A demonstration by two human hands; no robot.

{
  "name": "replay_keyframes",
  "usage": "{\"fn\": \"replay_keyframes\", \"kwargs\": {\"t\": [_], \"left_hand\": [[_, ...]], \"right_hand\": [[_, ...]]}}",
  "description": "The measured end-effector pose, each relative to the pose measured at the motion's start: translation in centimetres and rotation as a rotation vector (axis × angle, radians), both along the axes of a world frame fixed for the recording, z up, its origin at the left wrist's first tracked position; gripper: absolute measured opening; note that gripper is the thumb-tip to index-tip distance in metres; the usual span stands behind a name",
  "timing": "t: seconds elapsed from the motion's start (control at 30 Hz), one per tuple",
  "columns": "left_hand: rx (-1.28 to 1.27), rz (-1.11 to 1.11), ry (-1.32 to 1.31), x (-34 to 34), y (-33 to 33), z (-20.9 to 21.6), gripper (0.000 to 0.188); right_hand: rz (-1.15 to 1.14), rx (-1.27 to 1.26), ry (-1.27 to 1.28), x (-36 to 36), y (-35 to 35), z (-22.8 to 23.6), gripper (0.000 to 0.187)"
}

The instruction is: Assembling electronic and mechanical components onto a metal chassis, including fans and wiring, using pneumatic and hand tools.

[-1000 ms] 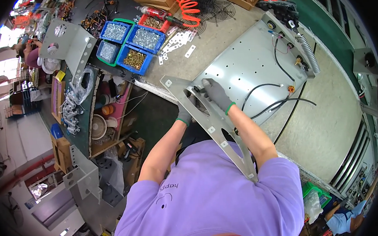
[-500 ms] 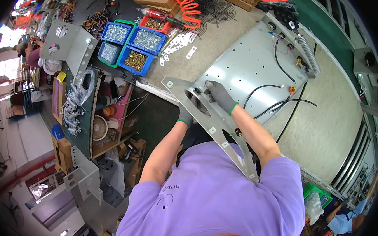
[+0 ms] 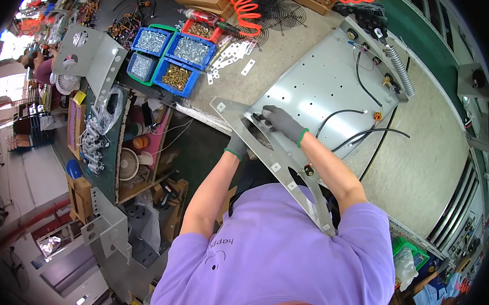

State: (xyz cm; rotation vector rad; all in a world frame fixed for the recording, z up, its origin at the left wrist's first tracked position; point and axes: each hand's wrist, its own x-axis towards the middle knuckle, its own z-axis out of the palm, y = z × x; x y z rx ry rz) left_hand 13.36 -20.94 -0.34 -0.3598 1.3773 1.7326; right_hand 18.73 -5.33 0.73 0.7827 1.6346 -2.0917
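Observation:
A sheet-metal chassis with a flat silvery face point(image 3: 319, 85) stands on the bench, its flanged side panel point(image 3: 275, 166) turned toward me. Gloved in grey, my right hand point(image 3: 283, 123) is at that panel's upper end, fingers closed on a small black fitting point(image 3: 258, 117) by the long cutout. My left hand point(image 3: 237, 144), in a matching glove, reaches behind the panel's outer edge; its fingers are hidden there. Lower on the panel sits a brass-and-black fitting point(image 3: 309, 170). Black cables point(image 3: 362, 137) lie across the chassis face.
Blue bins point(image 3: 191, 49) of screws and a red bin point(image 3: 199, 31) stand at the far left, beside loose perforated metal strips point(image 3: 232, 57). Orange coiled hoses point(image 3: 243, 11) hang over the back. A spring-wrapped hose point(image 3: 399, 68) rises at the chassis's far right corner.
My right hand has shifted slightly down and left, its fingers now drawn in around the black fitting. The left hand has moved a little; the chassis stays nearly in place.

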Motion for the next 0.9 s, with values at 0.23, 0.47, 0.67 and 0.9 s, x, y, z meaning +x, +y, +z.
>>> {"fn": "replay_keyframes", "kwargs": {"t": [0.23, 0.47, 0.67, 0.9], "left_hand": [[0.025, 0.062, -0.318, -0.7, 0.7, 0.2, 0.028], [-0.372, -0.06, 0.761, 2.3, 1.6, 2.5, 0.018], [-0.076, 0.058, 0.368, 1.7, -0.4, -1.4, 0.024], [-0.026, 0.138, 0.218, 2.7, 1.9, 3.8, 0.018]], "right_hand": [[0.098, 0.222, 0.053, -0.5, -0.7, -0.9, 0.05], [0.163, 0.358, -0.123, -1.9, -1.9, 0.4, 0.046], [0.174, 0.286, 0.429, -0.7, 0.0, -1.5, 0.034], [0.408, 0.37, 0.278, -0.9, 1.2, -0.1, 0.035]]}}
